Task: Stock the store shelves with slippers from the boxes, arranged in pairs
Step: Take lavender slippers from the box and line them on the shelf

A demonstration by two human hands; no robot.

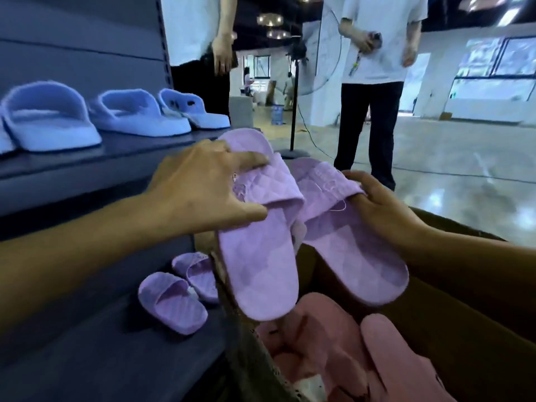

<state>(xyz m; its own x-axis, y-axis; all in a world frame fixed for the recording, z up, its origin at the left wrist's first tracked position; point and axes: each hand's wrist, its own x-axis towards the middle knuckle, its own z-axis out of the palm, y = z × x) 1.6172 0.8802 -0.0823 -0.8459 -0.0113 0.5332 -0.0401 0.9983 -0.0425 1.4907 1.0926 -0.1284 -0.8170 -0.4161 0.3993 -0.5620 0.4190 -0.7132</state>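
While you stood over the cardboard box (464, 288), your left hand (200, 188) gripped one purple slipper (261, 271) by its strap, with the fingers spread across the top of the band and the thumb pressed against its near edge. Your right hand (383, 210) held the second purple slipper (356, 256) by the outer side of its strap, the fingers curled round the edge of the band. You carried the two slippers side by side and touching, in the air above the open box, with their heels tipped down toward you. Below them, pink slippers (333, 343) lay loose inside the box.

To your left, the lower shelf (101, 358) carried a smaller purple pair (174, 303), set close together near its right end, just beside the box. On the upper shelf (87, 166) a row of blue slippers (52, 117) stood with their toes facing out.

Beyond the box, two people (374, 53) in white shirts and dark trousers stood on the shiny floor, with a standing fan (313, 53) between them.
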